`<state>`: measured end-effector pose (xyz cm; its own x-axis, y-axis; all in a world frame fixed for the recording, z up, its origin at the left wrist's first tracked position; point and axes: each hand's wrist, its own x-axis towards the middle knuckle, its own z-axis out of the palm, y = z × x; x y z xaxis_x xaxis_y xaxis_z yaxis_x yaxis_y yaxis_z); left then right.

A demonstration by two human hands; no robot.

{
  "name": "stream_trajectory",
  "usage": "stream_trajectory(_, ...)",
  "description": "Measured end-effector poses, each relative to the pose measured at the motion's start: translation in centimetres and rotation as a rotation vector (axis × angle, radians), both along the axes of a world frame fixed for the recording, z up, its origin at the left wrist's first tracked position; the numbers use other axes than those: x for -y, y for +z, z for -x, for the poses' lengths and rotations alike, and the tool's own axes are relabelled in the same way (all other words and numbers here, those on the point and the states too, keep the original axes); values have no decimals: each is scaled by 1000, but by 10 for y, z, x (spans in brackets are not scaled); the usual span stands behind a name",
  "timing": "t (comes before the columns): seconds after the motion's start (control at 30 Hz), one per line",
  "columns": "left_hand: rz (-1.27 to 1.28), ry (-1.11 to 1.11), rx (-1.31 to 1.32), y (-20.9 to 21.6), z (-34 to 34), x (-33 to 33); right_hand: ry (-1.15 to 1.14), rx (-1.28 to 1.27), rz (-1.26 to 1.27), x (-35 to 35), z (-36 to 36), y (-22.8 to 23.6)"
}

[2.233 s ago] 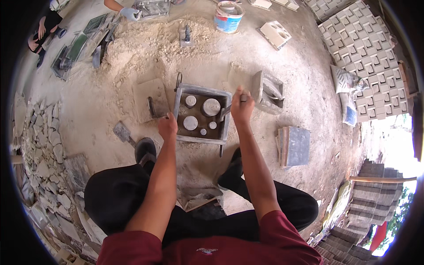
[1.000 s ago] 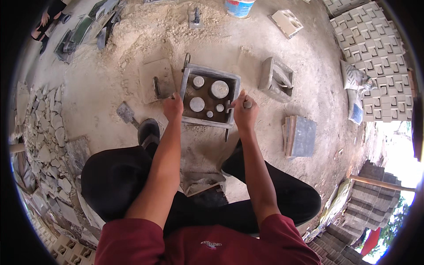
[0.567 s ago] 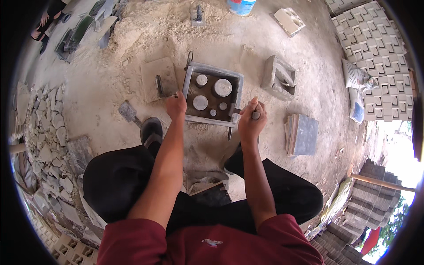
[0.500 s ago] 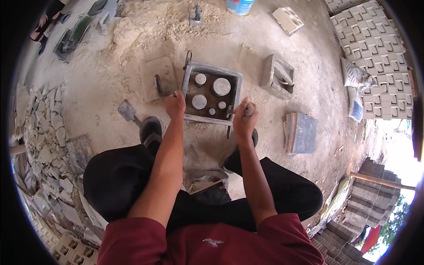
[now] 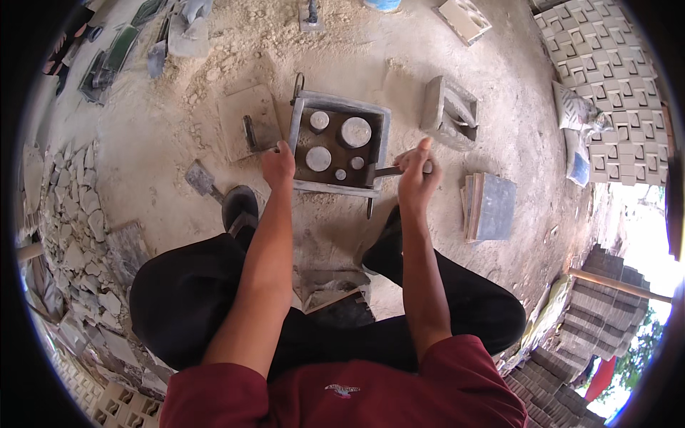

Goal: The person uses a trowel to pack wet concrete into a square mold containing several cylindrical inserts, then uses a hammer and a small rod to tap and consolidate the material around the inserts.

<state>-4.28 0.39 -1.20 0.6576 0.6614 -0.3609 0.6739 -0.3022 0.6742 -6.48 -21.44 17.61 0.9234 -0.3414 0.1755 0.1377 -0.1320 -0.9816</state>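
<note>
A grey box-shaped mould sits on the ground in front of me, with several round grey plugs of different sizes standing in its dark floor. My left hand is closed at the mould's left wall, and whatever is inside its fingers is hidden. Gripped in my right hand is a short-handled tool with a dark, flat metal part. Its far end meets the mould's near right corner; the exact kind cannot be told. Left of the mould lies a flat board with an upright handle.
A small trowel lies by my left foot. To the right are a hollow block and stacked flat plates. Broken rubble lines the left side; patterned blocks are stacked at the far right, beside bags.
My right hand has moved right and slightly up, drawing the tool outward, and its flat part shows more. The left hand stays by the mould. The view has shifted slightly.
</note>
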Motion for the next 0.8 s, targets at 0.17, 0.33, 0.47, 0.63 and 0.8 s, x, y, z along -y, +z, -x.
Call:
stream_trajectory(0.17,51,1,-22,4,-1,10,251,135,-6,13,6,-7)
stream_trajectory(0.33,-7,20,-18,-3,1,2,260,76,155,-5,3,-14)
stream_trajectory(0.47,22,-13,59,4,0,5,321,186,240,-7,0,-23)
stream_trajectory(0.63,39,-40,70,13,3,9,44,34,-66,4,-8,-40)
stream_trajectory(0.8,23,-15,35,9,1,10,-126,159,-246,-6,7,-52)
